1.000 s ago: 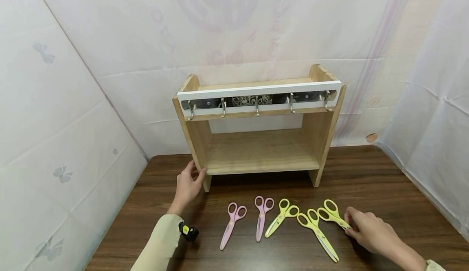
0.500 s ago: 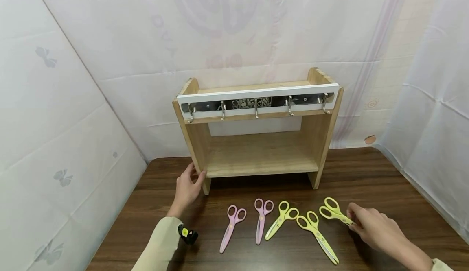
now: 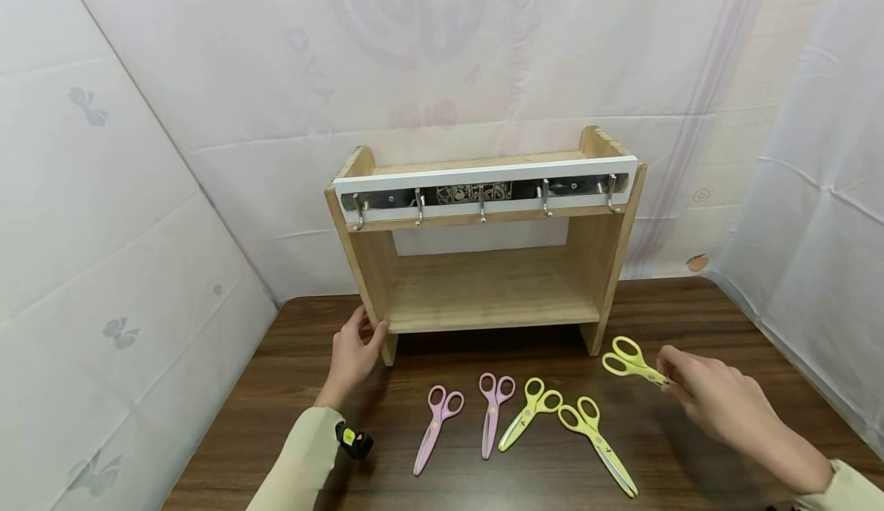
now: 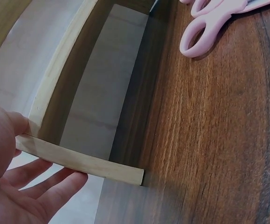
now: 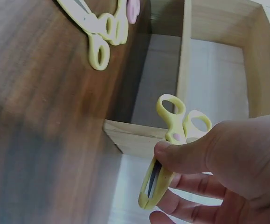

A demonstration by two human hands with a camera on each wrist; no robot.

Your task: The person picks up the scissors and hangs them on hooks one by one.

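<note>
The right hand pinches a yellow pair of scissors by the closed blades, thumb on top and the other fingers curled beneath, so that the two handle loops stick out beyond the fingertips, toward the right leg of the wooden shelf. The pair is lifted clear of the dark table (the right wrist view shows it in the air, loops up, in front of the shelf's lower edge).

The left hand rests against the shelf's left leg, thumb on the front edge and fingers loosely spread and nearly straight along its outer side.

Between the two hands, nearer the person than the fingertips, four more pairs lie flat on the table: two pink scissors closer to the left hand, then two yellow scissors just below and left of the right hand's fingers. Five metal hooks hang in a row along the shelf's white top rail, well above both hands.
</note>
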